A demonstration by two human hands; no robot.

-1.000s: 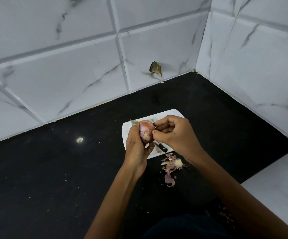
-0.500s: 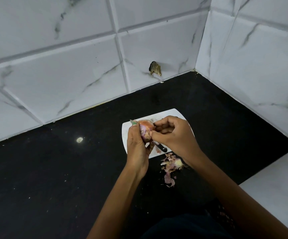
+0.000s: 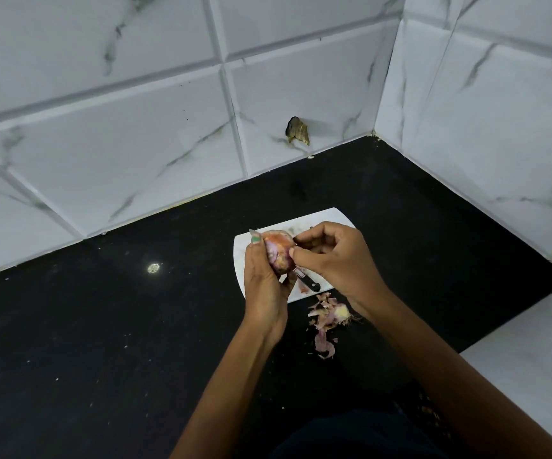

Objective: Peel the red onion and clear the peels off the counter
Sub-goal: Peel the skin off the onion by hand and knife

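Left hand wraps the red onion from its left side, fingers curled round it, holding it up over the white cutting board. Right hand is at the onion's right face, thumb and forefinger pinching a bit of skin there; I can't see how much skin is in the pinch.

Step in hand: stripping the outer skin. My take: keep the left grip firm but let the onion turn a little, pull each strip along the surface rather than straight out so it comes off long, not in crumbs.

Knife lies on the board directly under the onion, mostly hidden by the hands, so drop peels wide of it. Peel pile sits on the black counter just off the board's near edge, below the right wrist.

Room: wide open counter left of the board. Tiled walls run behind the board and off to its right, meeting in a corner; counter's front edge runs close past the pile, so sweep the peels toward the board.
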